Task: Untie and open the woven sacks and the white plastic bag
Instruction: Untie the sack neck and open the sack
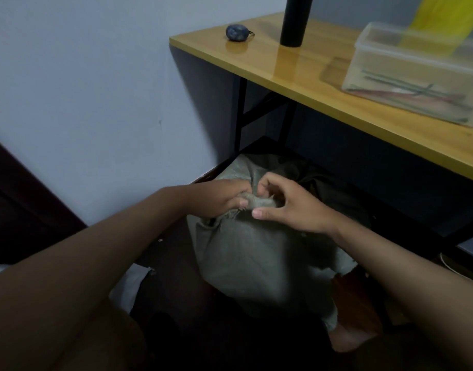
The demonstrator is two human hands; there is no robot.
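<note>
A grey-green woven sack [256,258] stands on the dark floor under the edge of a wooden table. Its neck is bunched into a twisted knot [259,203] with frayed threads. My left hand [224,196] grips the left side of that bunched neck, thumb on top. My right hand [288,207] has its fingers curled on the knot from the right, pinching at it, with the thumb held out below. More dark woven material [334,188] lies behind the sack in shadow. No white plastic bag is clearly in view.
A yellow wooden table [323,84] with black legs stands at the right. On it are a clear plastic box [417,76] holding sticks, a black cylinder [294,25] and a small blue object [236,32]. A pale wall [82,89] rises on the left.
</note>
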